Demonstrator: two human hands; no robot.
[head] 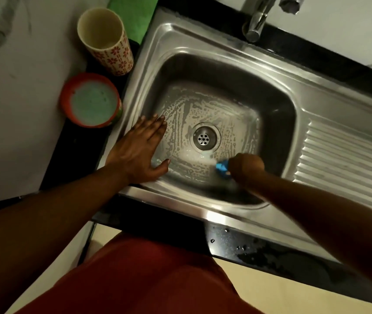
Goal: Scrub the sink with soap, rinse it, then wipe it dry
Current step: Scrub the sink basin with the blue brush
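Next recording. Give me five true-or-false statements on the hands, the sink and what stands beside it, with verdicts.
1. The right hand grips a blue scrubber inside the sink. True.
2. The left hand is a fist. False: it lies flat on the sink's left edge.
3. Soap film covers the basin floor around the drain. True.
4. Water streams from the tap. False: no stream shows.
5. The patterned cup lies on its side. False: it stands upright.

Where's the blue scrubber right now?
In the head view, the blue scrubber is inside the sink, gripped in the right hand on the soapy basin floor, just right of the drain and toward the near wall.
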